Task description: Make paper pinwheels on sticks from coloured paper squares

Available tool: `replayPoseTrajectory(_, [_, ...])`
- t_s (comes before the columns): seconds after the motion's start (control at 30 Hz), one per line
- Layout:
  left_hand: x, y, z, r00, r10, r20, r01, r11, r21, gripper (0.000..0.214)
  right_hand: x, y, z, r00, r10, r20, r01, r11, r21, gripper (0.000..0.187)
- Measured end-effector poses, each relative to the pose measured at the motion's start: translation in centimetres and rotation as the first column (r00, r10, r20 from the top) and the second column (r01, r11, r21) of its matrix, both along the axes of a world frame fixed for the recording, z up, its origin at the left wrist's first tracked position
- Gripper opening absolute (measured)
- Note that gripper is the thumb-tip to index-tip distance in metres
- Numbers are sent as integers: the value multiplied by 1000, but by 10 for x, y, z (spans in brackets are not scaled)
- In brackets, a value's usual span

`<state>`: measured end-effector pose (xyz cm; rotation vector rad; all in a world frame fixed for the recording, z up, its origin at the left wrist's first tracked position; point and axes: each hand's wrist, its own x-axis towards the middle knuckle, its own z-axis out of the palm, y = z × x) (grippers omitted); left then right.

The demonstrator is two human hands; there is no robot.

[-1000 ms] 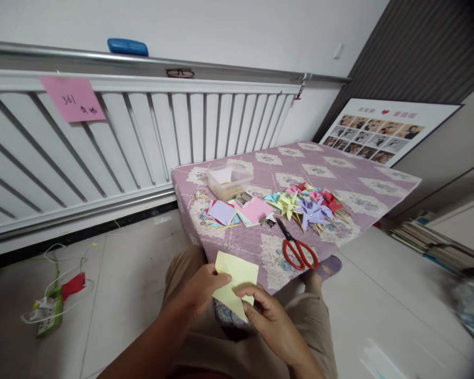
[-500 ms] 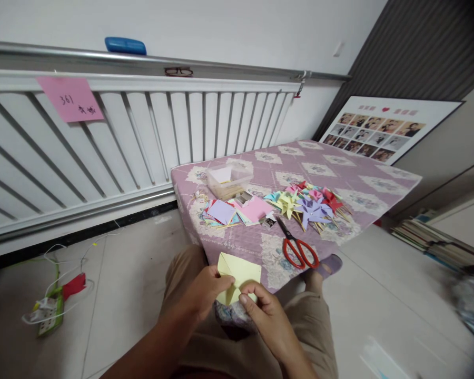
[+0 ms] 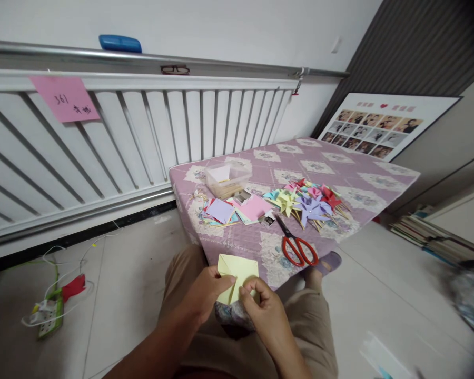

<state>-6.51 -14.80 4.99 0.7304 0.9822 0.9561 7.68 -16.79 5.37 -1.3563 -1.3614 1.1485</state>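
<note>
A square sheet of pale yellow paper (image 3: 243, 267), with slits running in from its corners, is held over my lap at the table's near corner. My left hand (image 3: 210, 289) pinches its left side, thumb on top. On the lower right, my right hand (image 3: 261, 301) grips the sheet between thumb and fingers. Beyond the paper, red-handled scissors (image 3: 296, 246) lie on the cloth-covered table (image 3: 256, 247). Finished paper pinwheels (image 3: 310, 208) on sticks are heaped behind the scissors. Loose coloured paper squares (image 3: 221, 210) form a pile to the left.
A clear plastic box (image 3: 228, 179) stands at the back left of the table. Behind it runs a white radiator (image 3: 189, 123). A power strip (image 3: 51, 316) with cables lies on the floor at left. Books (image 3: 426, 237) are stacked at right.
My right hand has moved slightly on the sheet's lower right part. The sheet looks flatter there. My left hand keeps its grip, and the view has shifted a little.
</note>
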Motion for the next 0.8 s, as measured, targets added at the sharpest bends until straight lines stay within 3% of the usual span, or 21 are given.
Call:
replayPoseTrajectory(0.2, [1,0,4,999,-10,-51,11,1000,7,27,1,2,-2,998,-12,59,9,999,47,18])
replayPoseTrajectory(0.47, [1,0,2,973,11,-233,-4,1000,30,25,2,2,-6,996,-26,85,20,998,63,18])
replayPoseTrajectory(0.8, [4,-2,3,955,58,-290,-42,997,62,29,0,1,-5,991,-87,-99,83,996,-36,17])
